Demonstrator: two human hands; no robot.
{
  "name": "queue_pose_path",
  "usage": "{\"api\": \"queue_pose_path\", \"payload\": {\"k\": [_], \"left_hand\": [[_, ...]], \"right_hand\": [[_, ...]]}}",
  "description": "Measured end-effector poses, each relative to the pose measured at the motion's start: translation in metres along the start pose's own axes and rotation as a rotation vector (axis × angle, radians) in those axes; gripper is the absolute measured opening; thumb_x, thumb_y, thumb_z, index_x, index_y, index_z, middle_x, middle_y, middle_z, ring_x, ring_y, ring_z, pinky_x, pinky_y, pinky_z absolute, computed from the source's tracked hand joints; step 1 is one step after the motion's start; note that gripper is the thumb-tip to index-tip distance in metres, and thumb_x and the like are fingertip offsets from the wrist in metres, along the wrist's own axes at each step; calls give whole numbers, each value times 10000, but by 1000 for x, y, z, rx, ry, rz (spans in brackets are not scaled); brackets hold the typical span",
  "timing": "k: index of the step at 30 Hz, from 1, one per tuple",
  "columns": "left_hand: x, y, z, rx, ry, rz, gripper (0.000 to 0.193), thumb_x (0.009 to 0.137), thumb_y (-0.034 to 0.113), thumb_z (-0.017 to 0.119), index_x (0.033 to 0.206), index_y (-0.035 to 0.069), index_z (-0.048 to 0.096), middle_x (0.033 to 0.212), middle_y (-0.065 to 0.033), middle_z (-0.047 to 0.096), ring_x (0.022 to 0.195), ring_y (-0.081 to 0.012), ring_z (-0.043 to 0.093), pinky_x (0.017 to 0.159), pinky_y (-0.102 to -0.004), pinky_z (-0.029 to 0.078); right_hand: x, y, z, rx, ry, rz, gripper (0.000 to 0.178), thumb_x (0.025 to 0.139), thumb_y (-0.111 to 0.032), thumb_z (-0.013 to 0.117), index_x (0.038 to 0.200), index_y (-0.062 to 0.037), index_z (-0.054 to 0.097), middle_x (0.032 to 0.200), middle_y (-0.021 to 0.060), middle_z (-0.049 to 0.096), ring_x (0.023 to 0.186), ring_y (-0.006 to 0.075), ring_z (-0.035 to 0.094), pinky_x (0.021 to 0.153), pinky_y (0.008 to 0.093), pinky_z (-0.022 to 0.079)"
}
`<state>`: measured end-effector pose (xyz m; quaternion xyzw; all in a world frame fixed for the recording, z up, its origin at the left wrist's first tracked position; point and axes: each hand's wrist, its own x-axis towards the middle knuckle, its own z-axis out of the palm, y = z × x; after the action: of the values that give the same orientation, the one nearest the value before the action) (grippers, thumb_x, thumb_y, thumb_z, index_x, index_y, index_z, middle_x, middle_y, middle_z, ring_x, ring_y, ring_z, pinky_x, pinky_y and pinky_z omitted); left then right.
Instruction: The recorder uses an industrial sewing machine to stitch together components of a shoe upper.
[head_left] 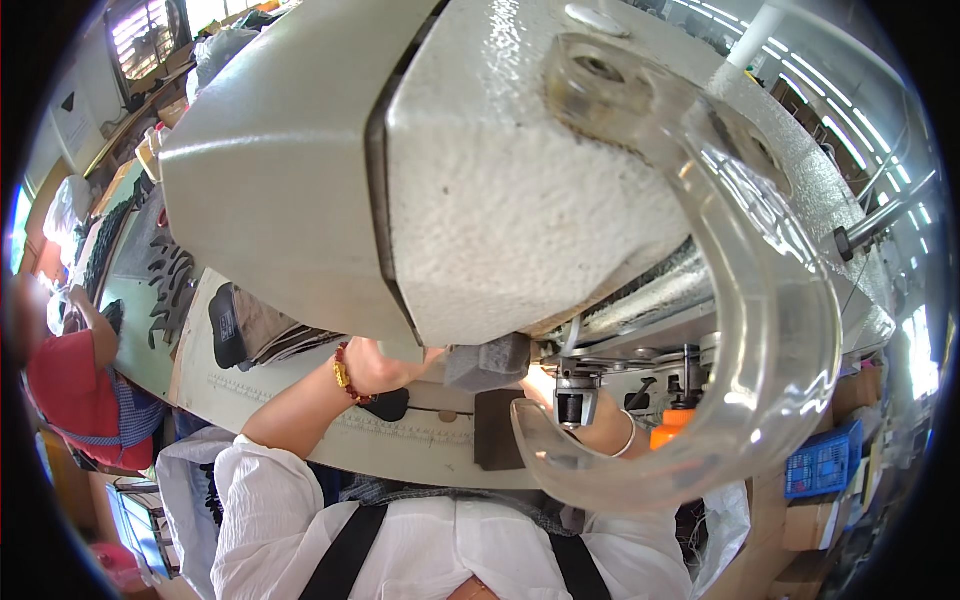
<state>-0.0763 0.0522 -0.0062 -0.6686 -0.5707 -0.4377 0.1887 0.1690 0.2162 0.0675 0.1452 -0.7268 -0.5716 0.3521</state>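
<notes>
A large white sewing machine head (540, 200) fills the middle of the view and covers much of my hands. My left hand (378, 366), with a beaded bracelet at the wrist, reaches under the machine's left side; its fingers are hidden. Beside that wrist lies a small black piece (388, 405). My right hand (603, 428), a pale bangle on its wrist, is by the needle area, partly behind the presser parts (575, 400) and a clear curved guard (790, 400). Its fingers are hidden too. A dark brown flat piece (497, 432) lies on the table between my hands.
A stack of brown and black fabric pieces (262, 330) sits left on the worktable (330, 435), which carries a ruler strip. A grey foam block (487, 362) sits under the machine head. An orange part (670, 428) and a blue basket (823, 460) are right. A person in red (85, 390) works far left.
</notes>
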Motion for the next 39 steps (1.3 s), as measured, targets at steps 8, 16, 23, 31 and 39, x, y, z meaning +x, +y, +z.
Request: {"api": "queue_pose_path", "payload": {"k": [8,16,23,31,39], "left_hand": [[26,13,-4,275,125,151,318,779,89,871,1065,11,756,1133,-162,733,1066,-354,713,937,-476,569],[44,-19,-18,-95,86,-107,171,937,120,708,1076,21,689,1101,-140,704,971,-270,692,821,-391,560],[99,-98,-8,-446,-140,-891,151,977,120,645,1091,23,661,1062,-119,680,912,-234,664,775,-352,545],[57,-66,-95,-1756,333,-1270,141,1023,120,572,1109,24,629,1017,-94,653,845,-194,631,721,-307,529],[-25,18,-108,-2676,329,-773,88,1041,179,494,1017,95,503,909,-9,366,695,-135,408,606,-277,365]], "right_hand": [[3,1,10,-182,-90,-120,465,902,-58,611,1360,-49,689,1194,-1,729,1012,126,692,881,274,553],[24,43,-55,1889,1005,582,103,931,-135,625,939,-32,625,951,159,668,748,302,662,762,577,641],[43,96,-134,2659,1401,426,144,995,-129,639,1024,-73,509,895,109,557,798,241,558,801,519,625],[61,117,-146,2984,1012,245,200,977,-14,569,1061,-174,483,948,33,534,897,193,526,847,479,644],[94,100,-143,3037,1159,164,141,1011,-61,596,1023,-168,505,911,29,560,875,195,540,836,460,640]]}}
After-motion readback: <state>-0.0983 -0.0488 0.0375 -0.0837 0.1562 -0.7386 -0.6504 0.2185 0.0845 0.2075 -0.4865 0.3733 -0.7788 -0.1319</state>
